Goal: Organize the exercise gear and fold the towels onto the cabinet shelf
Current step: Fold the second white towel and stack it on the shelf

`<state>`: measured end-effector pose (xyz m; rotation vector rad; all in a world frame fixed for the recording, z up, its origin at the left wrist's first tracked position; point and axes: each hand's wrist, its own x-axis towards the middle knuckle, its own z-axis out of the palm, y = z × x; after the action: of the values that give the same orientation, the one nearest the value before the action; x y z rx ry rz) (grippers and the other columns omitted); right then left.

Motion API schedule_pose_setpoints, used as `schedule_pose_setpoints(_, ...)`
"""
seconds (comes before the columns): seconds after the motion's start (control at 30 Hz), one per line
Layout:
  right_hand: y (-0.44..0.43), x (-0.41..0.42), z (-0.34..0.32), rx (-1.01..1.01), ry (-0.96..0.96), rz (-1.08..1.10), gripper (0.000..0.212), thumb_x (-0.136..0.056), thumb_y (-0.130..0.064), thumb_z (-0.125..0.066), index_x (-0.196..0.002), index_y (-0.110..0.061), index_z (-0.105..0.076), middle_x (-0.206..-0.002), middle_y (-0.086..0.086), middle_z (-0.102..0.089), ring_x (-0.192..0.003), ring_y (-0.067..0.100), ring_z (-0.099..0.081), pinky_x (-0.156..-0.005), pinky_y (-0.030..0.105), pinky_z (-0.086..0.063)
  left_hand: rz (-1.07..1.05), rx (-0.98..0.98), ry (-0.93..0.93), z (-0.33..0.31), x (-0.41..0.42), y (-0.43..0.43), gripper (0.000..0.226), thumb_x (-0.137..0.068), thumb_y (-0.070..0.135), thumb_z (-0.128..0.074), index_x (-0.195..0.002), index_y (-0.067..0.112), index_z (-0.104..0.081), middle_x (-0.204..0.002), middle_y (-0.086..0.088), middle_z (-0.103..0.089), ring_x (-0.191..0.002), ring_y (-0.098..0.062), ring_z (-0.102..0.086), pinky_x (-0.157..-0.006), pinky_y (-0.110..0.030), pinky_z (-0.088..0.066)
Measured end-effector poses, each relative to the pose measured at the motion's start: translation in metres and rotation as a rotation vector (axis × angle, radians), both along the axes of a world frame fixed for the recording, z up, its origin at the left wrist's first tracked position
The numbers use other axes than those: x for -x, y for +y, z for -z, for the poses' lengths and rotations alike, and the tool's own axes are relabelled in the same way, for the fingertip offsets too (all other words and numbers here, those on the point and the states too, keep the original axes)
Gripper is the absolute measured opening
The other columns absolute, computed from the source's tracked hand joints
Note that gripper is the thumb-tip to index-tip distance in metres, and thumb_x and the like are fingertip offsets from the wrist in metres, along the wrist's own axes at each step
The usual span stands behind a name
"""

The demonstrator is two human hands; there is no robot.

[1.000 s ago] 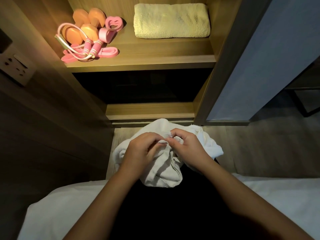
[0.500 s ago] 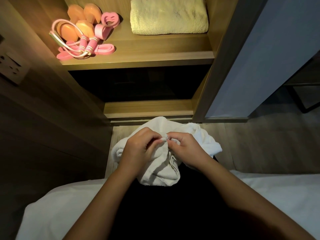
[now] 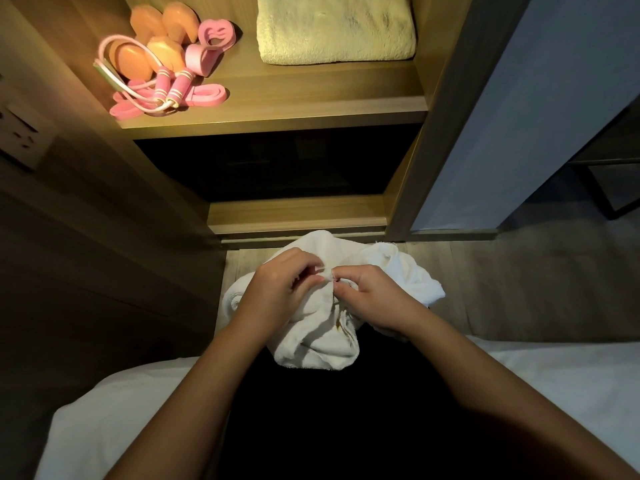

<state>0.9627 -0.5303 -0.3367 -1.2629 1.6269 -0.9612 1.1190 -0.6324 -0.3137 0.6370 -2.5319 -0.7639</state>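
Observation:
A crumpled white towel (image 3: 322, 337) lies bunched on my lap. My left hand (image 3: 277, 289) and my right hand (image 3: 374, 296) meet above it, and each pinches its edge at the same spot. On the lit cabinet shelf (image 3: 311, 112) a folded cream towel (image 3: 336, 29) rests at the right. At the shelf's left sit orange dumbbells (image 3: 159, 39), a pink jump rope (image 3: 166, 88), a pink hand gripper (image 3: 211, 43) and a flat pink band (image 3: 204, 97).
Below the shelf is a dark compartment (image 3: 277, 164) and a lower wooden ledge (image 3: 298, 213). A wall socket (image 3: 20, 133) is on the left panel. A grey door panel (image 3: 519, 109) stands at the right. White bedding (image 3: 554, 386) flanks my lap.
The view has tipped down a little, so the shelf sits higher in frame. My hands stay pinched together on the white towel, barely shifted.

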Motion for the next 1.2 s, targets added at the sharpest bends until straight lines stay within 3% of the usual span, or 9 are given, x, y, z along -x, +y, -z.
schedule_pose_setpoints(0.07, 0.0, 0.0, 0.002, 0.002, 0.023, 0.001, 0.021, -0.095, -0.017, -0.05, -0.079, -0.018, -0.064, -0.073, 0.0, -0.06, -0.072, 0.017, -0.054, -0.069, 0.041, -0.045, 0.004, -0.048, -0.032, 0.005, 0.002, 0.001, 0.026, -0.083, 0.011, -0.075, -0.109, 0.01, -0.072, -0.096, 0.003, -0.06, -0.083, -0.009, -0.056, -0.076, -0.018, -0.046)
schedule_pose_setpoints(0.2, -0.001, 0.001, 0.005, -0.019, 0.062, 0.028, 0.019, -0.095, -0.025, -0.05, -0.084, -0.022, -0.066, -0.078, -0.007, -0.065, -0.078, 0.012, -0.058, -0.075, 0.038, -0.048, -0.057, -0.046, -0.06, 0.014, 0.007, 0.001, 0.012, -0.089, 0.018, -0.07, -0.098, 0.011, -0.069, -0.093, 0.004, -0.063, -0.088, -0.012, -0.054, -0.078, -0.023, -0.041)
schedule_pose_setpoints(0.33, 0.007, 0.004, 0.007, 0.008, 0.139, 0.204, 0.02, -0.093, -0.035, -0.054, -0.111, -0.034, -0.064, -0.11, -0.019, -0.063, -0.102, -0.006, -0.055, -0.085, 0.013, -0.042, -0.149, -0.15, -0.151, 0.029, 0.009, 0.003, 0.007, -0.096, 0.028, -0.058, -0.096, 0.025, -0.051, -0.078, 0.017, -0.05, -0.074, -0.003, -0.047, -0.064, -0.021, -0.031)
schedule_pose_setpoints(0.43, 0.022, 0.006, 0.005, 0.037, 0.246, 0.219, 0.021, -0.089, -0.045, -0.044, -0.105, -0.032, -0.051, -0.105, -0.019, -0.053, -0.1, -0.009, -0.048, -0.078, 0.007, -0.035, -0.169, -0.166, -0.19, 0.038, 0.013, 0.005, 0.008, -0.098, 0.03, -0.054, -0.095, 0.028, -0.046, -0.077, 0.017, -0.048, -0.072, -0.005, -0.046, -0.063, -0.024, -0.031)
schedule_pose_setpoints(0.53, 0.04, 0.012, 0.004, 0.066, 0.303, 0.148, 0.022, -0.092, -0.039, -0.034, -0.104, -0.025, -0.046, -0.103, -0.007, -0.047, -0.097, -0.003, -0.045, -0.078, 0.009, -0.034, -0.184, -0.166, -0.225, 0.042, 0.018, 0.004, 0.007, -0.099, 0.032, -0.052, -0.099, 0.027, -0.047, -0.08, 0.015, -0.051, -0.074, -0.008, -0.048, -0.062, -0.026, -0.033)
schedule_pose_setpoints(0.63, 0.051, 0.022, -0.004, 0.051, 0.194, 0.13, 0.014, -0.103, -0.027, -0.04, -0.095, -0.024, -0.051, -0.091, -0.007, -0.054, -0.086, 0.001, -0.05, -0.076, 0.017, -0.038, -0.186, -0.182, -0.213, 0.044, 0.017, 0.006, 0.007, -0.098, 0.032, -0.053, -0.098, 0.028, -0.048, -0.081, 0.014, -0.054, -0.073, -0.006, -0.051, -0.06, -0.025, -0.037)
schedule_pose_setpoints(0.83, 0.044, 0.03, -0.019, 0.045, 0.109, 0.098, 0.015, -0.098, -0.017, -0.057, -0.088, -0.025, -0.065, -0.083, -0.012, -0.065, -0.077, -0.001, -0.057, -0.072, 0.017, -0.044, -0.129, -0.412, 0.082, 0.031, 0.004, 0.013, 0.01, -0.095, 0.021, -0.057, -0.09, 0.029, -0.056, -0.081, 0.011, -0.059, -0.073, -0.008, -0.054, -0.062, -0.018, -0.043)
schedule_pose_setpoints(1.07, 0.023, 0.029, -0.024, 0.029, 0.176, 0.03, 0.016, -0.089, -0.011, -0.062, -0.095, -0.025, -0.064, -0.092, -0.01, -0.067, -0.088, 0.009, -0.062, -0.08, 0.031, -0.052, 0.02, -0.398, -0.044, 0.026, 0.004, 0.013, 0.019, -0.096, 0.016, -0.06, -0.111, 0.017, -0.071, -0.1, 0.015, -0.067, -0.094, 0.0, -0.06, -0.086, -0.02, -0.048)
schedule_pose_setpoints(1.2, 0.023, 0.032, -0.024, 0.107, 0.213, 0.065, 0.017, -0.088, -0.007, -0.063, -0.09, -0.024, -0.063, -0.087, -0.008, -0.065, -0.083, 0.014, -0.06, -0.075, 0.037, -0.05, 0.083, -0.381, -0.118, 0.027, 0.009, 0.01, 0.02, -0.097, 0.02, -0.057, -0.111, 0.024, -0.071, -0.095, 0.01, -0.065, -0.09, -0.004, -0.058, -0.083, -0.028, -0.048)
